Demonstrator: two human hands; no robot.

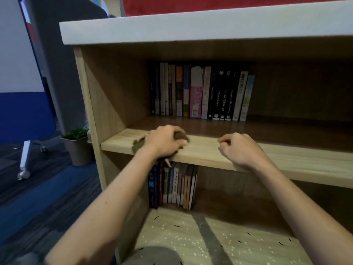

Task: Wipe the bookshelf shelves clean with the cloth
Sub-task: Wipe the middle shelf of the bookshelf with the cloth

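Bookshelf (191, 29) of pale wood fills the view, its middle shelf (248, 155) carrying a row of books (200, 92) at the back. The right hand (242, 150) rests on the shelf's front edge, fingers curled, holding nothing. The left hand (164, 140) grips a brown cloth (138, 145) bunched on that shelf near its left end.

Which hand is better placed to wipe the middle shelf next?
Left. The left hand grips the cloth on the middle shelf; the right hand, fingers curled, holds nothing at the shelf's front edge.
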